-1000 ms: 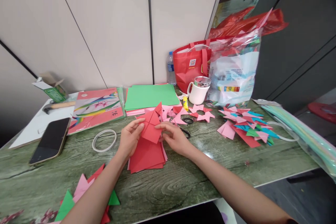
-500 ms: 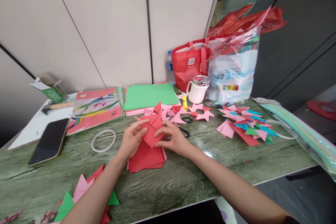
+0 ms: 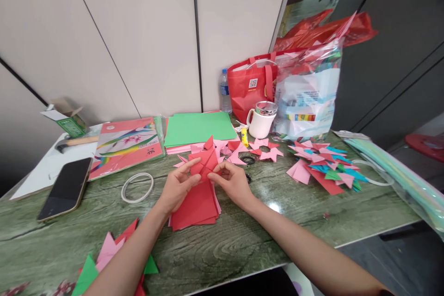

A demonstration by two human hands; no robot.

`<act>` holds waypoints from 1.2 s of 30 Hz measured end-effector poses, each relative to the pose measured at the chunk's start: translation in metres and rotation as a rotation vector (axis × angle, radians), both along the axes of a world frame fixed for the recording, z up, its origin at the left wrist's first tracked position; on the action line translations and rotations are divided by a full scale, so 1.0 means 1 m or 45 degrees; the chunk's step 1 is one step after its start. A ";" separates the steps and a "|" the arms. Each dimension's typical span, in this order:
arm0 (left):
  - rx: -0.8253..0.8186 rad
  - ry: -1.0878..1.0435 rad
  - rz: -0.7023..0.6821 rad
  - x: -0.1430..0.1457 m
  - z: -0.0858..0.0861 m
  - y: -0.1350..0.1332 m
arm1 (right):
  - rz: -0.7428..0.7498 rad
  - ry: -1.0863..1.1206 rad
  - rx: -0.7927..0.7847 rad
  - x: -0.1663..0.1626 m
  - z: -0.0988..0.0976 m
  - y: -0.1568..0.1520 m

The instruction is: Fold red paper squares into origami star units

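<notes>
While the left hand [image 3: 176, 187] and right hand [image 3: 232, 182] each hold the folded red paper piece [image 3: 204, 164] in a thumb-and-forefinger grip just above the stack of red paper squares [image 3: 196, 206] on the green wood-grain counter [image 3: 243, 240], a crisp crease likely needs matched edges and firm pressure; both wrists sit low, forearms converging.

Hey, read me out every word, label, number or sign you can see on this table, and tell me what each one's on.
No text reads clearly enough to quote.
Red bag: white QR-code label, words too small.
Paper pack cover: print blurred.
Green box: label blurred.
Clear plastic bag: coloured print, unreadable.
Red folded paper, pinched by left hand and right hand: blank.
</notes>
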State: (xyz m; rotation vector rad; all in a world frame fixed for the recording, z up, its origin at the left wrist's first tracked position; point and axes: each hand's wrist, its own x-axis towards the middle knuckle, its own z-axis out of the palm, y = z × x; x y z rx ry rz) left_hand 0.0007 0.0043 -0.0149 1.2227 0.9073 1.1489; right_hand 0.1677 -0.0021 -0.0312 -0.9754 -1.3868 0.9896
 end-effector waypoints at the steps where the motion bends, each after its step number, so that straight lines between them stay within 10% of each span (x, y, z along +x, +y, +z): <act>1: 0.016 0.032 0.000 0.000 0.000 0.000 | 0.004 0.022 -0.013 0.000 0.000 0.000; 36: 0.009 0.145 0.009 0.006 0.003 -0.005 | -0.022 0.080 -0.046 -0.001 -0.001 0.000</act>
